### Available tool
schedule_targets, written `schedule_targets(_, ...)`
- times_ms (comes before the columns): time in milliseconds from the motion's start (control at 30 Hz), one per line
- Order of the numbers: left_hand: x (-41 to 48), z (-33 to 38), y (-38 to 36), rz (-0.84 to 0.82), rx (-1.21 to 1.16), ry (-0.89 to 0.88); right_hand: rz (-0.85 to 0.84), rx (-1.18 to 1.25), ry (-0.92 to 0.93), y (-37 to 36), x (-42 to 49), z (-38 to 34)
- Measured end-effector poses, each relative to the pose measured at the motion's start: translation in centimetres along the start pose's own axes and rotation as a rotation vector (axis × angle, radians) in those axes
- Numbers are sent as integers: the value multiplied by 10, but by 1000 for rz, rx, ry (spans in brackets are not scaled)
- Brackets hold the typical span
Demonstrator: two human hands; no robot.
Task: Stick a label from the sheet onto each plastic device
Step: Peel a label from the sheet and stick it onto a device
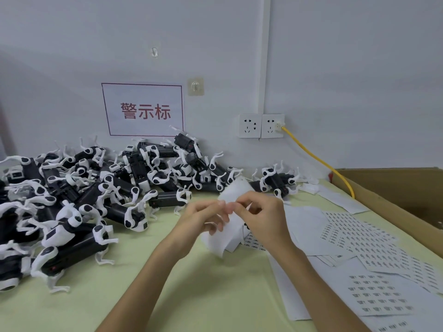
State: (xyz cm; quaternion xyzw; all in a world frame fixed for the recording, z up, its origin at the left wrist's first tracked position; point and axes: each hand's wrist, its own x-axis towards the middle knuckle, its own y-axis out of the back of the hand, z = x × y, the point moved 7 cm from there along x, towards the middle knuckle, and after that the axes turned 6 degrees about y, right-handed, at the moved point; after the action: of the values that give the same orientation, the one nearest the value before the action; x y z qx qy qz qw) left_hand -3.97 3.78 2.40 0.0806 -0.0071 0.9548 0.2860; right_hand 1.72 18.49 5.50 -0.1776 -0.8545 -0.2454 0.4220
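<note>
Pale green covering lies over the table [167,295], which runs up to a plain white wall [335,68]. Seen from the head camera, a white paper sign with a red border and red characters [143,110] is fixed to that wall, with a small clear adhesive hook [195,86] just beside its upper right corner. Further right sit two white wall sockets [261,125]; a yellow cable [318,161] is plugged into the right one and slopes down toward an open brown cardboard box [395,188] at the table's right edge.

A big heap of black-and-white plastic devices with thin white limbs [96,188] covers the left and back of the table, and a smaller cluster of the same devices [275,180] lies apart near the wall. Loose white sheets printed with rows of small dark labels [359,240] are spread overlapping on the right side.

Above the middle of the table, both hands hold up a curled white label sheet [223,240]. The left hand [203,219] has its fingers bent in and pinches the sheet near its middle. The right hand [263,219] pinches it too, fingertips meeting those of the left. Blur hides whether a label is lifted.
</note>
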Motion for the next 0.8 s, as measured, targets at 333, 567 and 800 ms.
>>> schedule_targets(333,-3,6,1,66,-30,-80,-40,16,-91,-1,-1,3)
schedule_targets(567,-2,7,3,183,72,-181,-16,185,-217,-3,-2,7)
schedule_targets(800,-3,8,0,196,162,-230,48,139,-228,1,-3,4)
